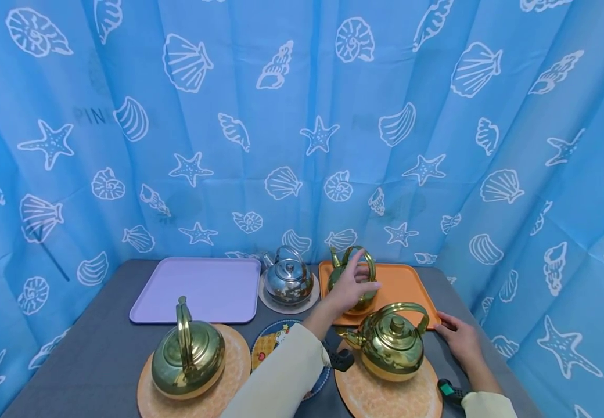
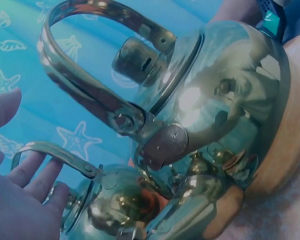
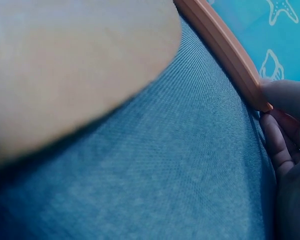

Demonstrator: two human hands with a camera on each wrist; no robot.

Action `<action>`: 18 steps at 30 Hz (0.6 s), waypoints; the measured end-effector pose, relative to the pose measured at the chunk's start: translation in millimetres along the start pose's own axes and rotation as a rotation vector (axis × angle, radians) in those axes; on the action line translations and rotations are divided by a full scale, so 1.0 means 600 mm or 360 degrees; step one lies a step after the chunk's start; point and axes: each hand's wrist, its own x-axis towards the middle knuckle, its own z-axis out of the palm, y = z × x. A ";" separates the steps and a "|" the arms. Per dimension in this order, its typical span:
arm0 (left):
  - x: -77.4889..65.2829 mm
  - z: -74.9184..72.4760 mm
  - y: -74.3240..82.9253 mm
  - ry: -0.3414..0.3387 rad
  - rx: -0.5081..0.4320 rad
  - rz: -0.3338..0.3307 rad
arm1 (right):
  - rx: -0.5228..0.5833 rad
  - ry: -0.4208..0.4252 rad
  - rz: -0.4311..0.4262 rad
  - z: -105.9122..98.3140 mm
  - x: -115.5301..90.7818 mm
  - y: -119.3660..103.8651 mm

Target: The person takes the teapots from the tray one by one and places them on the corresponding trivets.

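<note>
At the back right, a small gold kettle (image 1: 366,301) stands on the left part of an orange tray (image 1: 406,290). My left hand (image 1: 351,287) reaches over to it with the thumb spread away. In the left wrist view, that hand's extended fingers (image 2: 46,177) are at the kettle's arched handle (image 2: 55,150); firm contact cannot be told. My right hand (image 1: 461,339) pinches the tray's near right corner, thumb above and fingers below, as the right wrist view shows at the tray rim (image 3: 230,50). A larger gold kettle (image 1: 393,348) sits in front, between my arms.
The larger kettle rests on a round tan mat (image 1: 385,400). Left of my arm are a blue patterned plate (image 1: 265,348), a steel kettle (image 1: 288,281) on a pale round coaster, another gold kettle (image 1: 192,360) on a tan mat, and a lilac tray (image 1: 197,290). A blue curtain (image 1: 281,145) hangs behind.
</note>
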 end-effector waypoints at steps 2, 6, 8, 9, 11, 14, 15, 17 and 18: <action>-0.003 -0.004 0.001 0.0023 0.0004 0.0002 | -0.0002 -0.0004 -0.0003 0.002 0.001 0.000; -0.008 -0.009 0.005 0.0082 0.0075 0.0019 | -0.0011 0.0001 -0.0012 0.001 0.002 0.001; -0.010 -0.010 0.009 0.0117 0.0115 0.0025 | -0.0019 0.0001 -0.0010 0.001 0.002 0.000; -0.012 -0.011 0.010 0.0133 0.0143 0.0025 | -0.0023 0.0000 -0.0009 0.001 0.002 -0.001; -0.012 -0.013 0.011 0.0161 0.0205 0.0024 | -0.0036 0.0002 -0.0010 0.001 0.001 -0.002; -0.012 -0.016 0.013 0.0202 0.0311 0.0011 | -0.0041 0.0001 -0.0010 0.001 -0.001 -0.005; -0.012 -0.017 0.014 0.0212 0.0357 0.0002 | -0.0043 0.0000 -0.0014 0.001 -0.002 -0.006; -0.010 -0.019 0.015 0.0228 0.0430 -0.0010 | -0.0043 -0.0002 -0.0021 0.001 -0.003 -0.006; -0.010 -0.019 0.015 0.0235 0.0462 -0.0013 | -0.0040 -0.0007 -0.0021 0.000 -0.004 -0.006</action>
